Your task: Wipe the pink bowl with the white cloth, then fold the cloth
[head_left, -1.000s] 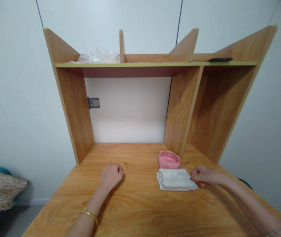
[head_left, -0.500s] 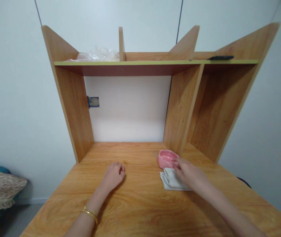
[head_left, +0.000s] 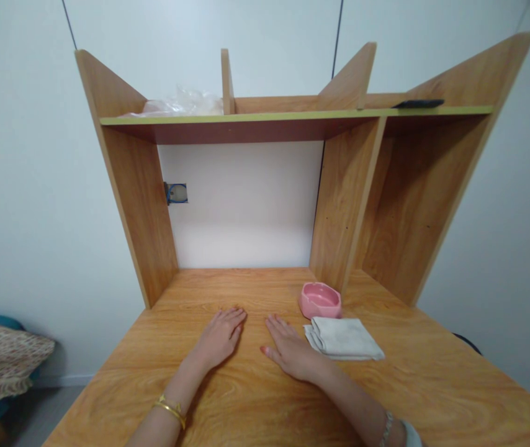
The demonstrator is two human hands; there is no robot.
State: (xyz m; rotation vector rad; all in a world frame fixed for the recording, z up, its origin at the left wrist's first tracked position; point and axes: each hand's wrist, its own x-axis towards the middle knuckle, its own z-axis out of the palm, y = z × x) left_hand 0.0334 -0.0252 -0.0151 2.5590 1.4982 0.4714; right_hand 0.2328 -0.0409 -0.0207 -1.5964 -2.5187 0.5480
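Observation:
My left hand (head_left: 221,336) lies palm down on the wooden desk (head_left: 246,397), its fingers stretched out and holding nothing. Flat on the desk to the right of it rests my right hand (head_left: 288,349), thumb apart from the fingers, also holding nothing. A folded pale grey cloth (head_left: 346,339) lies just to the right of my right hand. Behind the cloth stands a pink ashtray (head_left: 321,300) with notches in its rim; its front edge is close to the cloth, and I cannot tell whether they touch.
A wooden shelf unit (head_left: 349,205) rises at the back of the desk. On its upper shelf are clear plastic wrapping (head_left: 181,103) and a flat black object (head_left: 418,103). An open socket box (head_left: 177,193) shows in the wall. A fringed woven cover (head_left: 7,354) lies at the lower left.
My right hand has moved left from the ashtray and cloth and now lies flat on the desk. My left hand's curled fingers have straightened. The ashtray and cloth remain in place.

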